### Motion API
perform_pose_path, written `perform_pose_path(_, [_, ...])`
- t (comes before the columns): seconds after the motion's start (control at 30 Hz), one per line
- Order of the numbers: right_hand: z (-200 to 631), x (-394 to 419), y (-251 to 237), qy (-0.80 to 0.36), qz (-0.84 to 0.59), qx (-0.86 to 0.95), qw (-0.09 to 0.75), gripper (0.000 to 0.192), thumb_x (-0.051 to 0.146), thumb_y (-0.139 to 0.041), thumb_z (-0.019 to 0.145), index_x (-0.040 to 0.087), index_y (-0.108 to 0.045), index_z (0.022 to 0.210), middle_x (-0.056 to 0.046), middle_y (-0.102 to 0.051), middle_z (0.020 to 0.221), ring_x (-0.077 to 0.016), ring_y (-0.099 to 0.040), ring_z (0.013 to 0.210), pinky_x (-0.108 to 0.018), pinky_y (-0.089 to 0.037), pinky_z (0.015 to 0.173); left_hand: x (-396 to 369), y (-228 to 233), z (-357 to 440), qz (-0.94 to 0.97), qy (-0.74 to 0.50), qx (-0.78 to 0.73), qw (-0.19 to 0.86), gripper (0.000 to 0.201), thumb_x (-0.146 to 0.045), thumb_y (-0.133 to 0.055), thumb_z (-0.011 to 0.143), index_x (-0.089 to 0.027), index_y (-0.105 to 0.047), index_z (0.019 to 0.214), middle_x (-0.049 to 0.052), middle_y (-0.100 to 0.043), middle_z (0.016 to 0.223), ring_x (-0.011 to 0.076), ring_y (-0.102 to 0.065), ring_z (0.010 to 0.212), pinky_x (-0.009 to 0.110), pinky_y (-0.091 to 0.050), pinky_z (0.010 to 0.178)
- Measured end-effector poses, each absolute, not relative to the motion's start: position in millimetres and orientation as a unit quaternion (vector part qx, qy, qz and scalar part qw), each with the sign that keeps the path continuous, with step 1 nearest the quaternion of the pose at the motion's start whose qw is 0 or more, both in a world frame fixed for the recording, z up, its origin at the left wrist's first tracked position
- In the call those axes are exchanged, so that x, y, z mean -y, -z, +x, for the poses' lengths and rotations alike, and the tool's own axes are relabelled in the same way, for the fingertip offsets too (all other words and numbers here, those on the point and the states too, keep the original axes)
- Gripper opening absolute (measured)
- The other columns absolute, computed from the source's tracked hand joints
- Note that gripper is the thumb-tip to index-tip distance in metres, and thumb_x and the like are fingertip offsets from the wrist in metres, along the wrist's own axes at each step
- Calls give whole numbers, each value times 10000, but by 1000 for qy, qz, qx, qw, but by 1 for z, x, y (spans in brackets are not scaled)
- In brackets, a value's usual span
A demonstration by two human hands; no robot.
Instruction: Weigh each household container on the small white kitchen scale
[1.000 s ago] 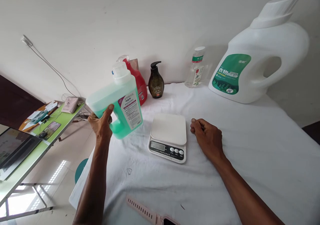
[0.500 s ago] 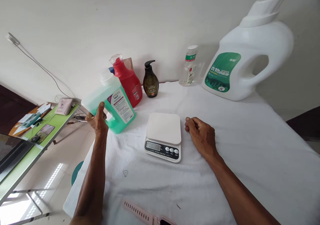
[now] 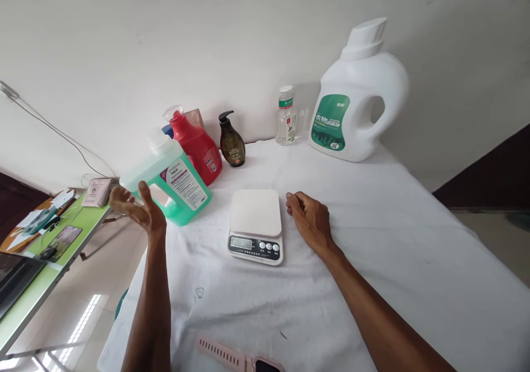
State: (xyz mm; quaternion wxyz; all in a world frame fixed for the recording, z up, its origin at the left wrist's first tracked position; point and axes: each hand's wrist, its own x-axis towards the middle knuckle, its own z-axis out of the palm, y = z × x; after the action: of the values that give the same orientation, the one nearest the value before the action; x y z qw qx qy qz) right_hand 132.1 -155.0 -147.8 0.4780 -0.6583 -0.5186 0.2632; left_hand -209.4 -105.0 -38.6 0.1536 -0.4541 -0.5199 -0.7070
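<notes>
At my ten o'clock, the green jug (image 3: pixel 185 183) looks smooth plastic; at twelve, the scale (image 3: pixel 255 213), matt plastic on creased cloth (image 3: pixel 232 306).

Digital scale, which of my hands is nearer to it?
Right: your right hand is just beside the digital scale, on its right; your left hand is farther, left of it, by the green jug.

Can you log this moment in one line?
left hand: open, near green bottle | right hand: curled, beside white scale | behind: red bottle, brown pump bottle, white jug
</notes>
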Motion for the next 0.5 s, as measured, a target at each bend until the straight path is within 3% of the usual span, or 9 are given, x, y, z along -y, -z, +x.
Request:
perform_pose_path(0.07, [132, 155, 149, -261, -659, 519, 478, 486, 610, -413, 993, 246, -511, 685, -40, -680, 677, -189, -589, 633, -324, -401, 688, 114, 27, -184, -442, 699, 511, 235, 659, -675, -655, 913, -243, -489, 1382, 127, -524, 1367, 320, -552, 1301, 555, -444, 1136])
perform_pose_path(0.17, [132, 153, 151, -258, -665, 515, 475, 447, 559, -418, 996, 245, -509, 690, -42, -682, 681, -194, -585, 642, -325, -387, 693, 121, 8, -126, -528, 678, 469, 203, 661, -629, -680, 918, -251, -480, 1421, 143, -514, 1398, 327, -549, 1346, 557, -444, 1170])
perform_pose_path(0.23, [132, 153, 152, -256, -667, 515, 473, 430, 538, -418, 991, 244, -504, 690, -38, -670, 670, -189, -570, 632, -320, -373, 691, 118, 1, -79, -601, 669, 416, 133, 724, -577, -801, 849, -244, -495, 1414, 163, -519, 1429, 363, -494, 1437, 585, -417, 1212])
perform_pose_path(0.3, [131, 152, 153, -255, -667, 519, 471, 424, 532, -410, 987, 243, -497, 689, -33, -655, 658, -182, -550, 619, -313, -355, 681, 109, 1, -31, -654, 658, 370, 34, 638, -525, -805, 883, -250, -517, 1381, 172, -534, 1456, 370, -472, 1482, 622, -392, 1238])
perform_pose_path(0.5, [132, 150, 153, -238, -669, 524, 470, 417, 524, -369, 988, 245, -451, 689, -31, -604, 638, -172, -507, 593, -308, -312, 647, 54, 32, 113, -782, 515, 239, -256, 599, -609, -825, 866, -206, -608, 1254, 183, -648, 1398, 393, -617, 1390, 576, -528, 1112])
